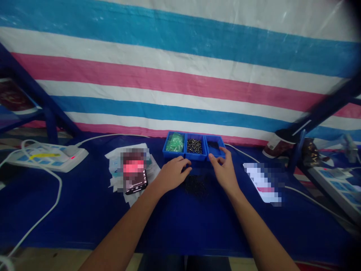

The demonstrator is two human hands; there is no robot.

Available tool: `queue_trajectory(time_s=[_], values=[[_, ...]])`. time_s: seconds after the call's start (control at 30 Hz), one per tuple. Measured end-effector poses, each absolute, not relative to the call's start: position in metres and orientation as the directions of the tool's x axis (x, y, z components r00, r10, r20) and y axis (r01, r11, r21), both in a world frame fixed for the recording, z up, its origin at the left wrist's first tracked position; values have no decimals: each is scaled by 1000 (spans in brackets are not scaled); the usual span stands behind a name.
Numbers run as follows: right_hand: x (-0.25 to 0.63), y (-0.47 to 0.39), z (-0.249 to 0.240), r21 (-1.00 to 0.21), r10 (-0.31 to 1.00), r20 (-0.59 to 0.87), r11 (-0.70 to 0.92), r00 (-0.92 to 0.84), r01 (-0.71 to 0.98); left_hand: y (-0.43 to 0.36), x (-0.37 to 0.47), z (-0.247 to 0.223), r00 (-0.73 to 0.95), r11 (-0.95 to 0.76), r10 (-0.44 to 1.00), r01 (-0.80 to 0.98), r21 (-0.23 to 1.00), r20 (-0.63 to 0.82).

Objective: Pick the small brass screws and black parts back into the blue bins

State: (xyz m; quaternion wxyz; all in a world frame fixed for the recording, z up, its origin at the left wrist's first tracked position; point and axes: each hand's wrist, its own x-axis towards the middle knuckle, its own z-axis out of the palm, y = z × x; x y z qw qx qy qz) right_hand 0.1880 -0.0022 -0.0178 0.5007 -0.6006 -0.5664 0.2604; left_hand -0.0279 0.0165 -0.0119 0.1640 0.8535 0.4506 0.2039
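Observation:
Three joined blue bins [195,155] stand at the back of the blue table. Green pieces [175,143] fill the left bin, small dark and brassy metal parts [194,146] the middle one, and some dark pieces [213,144] lie in the right one. A loose pile of thin black pieces [196,185] is spread in front. My left hand [174,173] hovers at the pile's left edge, fingers loosely curled, a gap showing between thumb and fingertips. At the right bin's front wall is my right hand [225,171], thumb and fingers apart; whether it touches the bin is unclear.
A lit phone [137,182] rests on white plastic packets [115,160] at left. Another phone [261,184] lies at right. Power strips [60,158] with white cables flank the table. A dark cup [278,145] stands back right, before a striped sheet [180,82].

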Motion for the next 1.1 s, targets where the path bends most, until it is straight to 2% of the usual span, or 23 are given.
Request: queue_trajectory(time_s=[0.1,0.17,0.27,0.37,0.57,0.7,0.87,1.1], values=[[186,-4,-16,-879,951,213,87,223,469,17,-28,-18,566,-594,798,679,431,208],[184,-6,-16,-830,970,205,104,128,548,18,-27,-21,604,-623,773,664,414,194],[183,-6,-21,-677,981,189,168,-52,716,18,-24,-24,637,-646,751,652,397,176],[182,-6,-27,-539,972,169,228,-161,811,18,-22,-25,642,-644,750,650,404,161],[176,-4,-35,-447,977,145,204,-154,871,17,-21,-18,568,-574,804,665,477,174],[174,-4,-36,-466,978,149,197,-143,862,19,-25,-17,464,-498,864,723,479,196],[172,-4,-34,-518,977,170,198,-127,832,22,-27,-22,499,-514,853,753,411,154],[172,-5,-26,-781,972,220,223,-77,583,21,-25,-17,520,-527,841,728,439,148]])
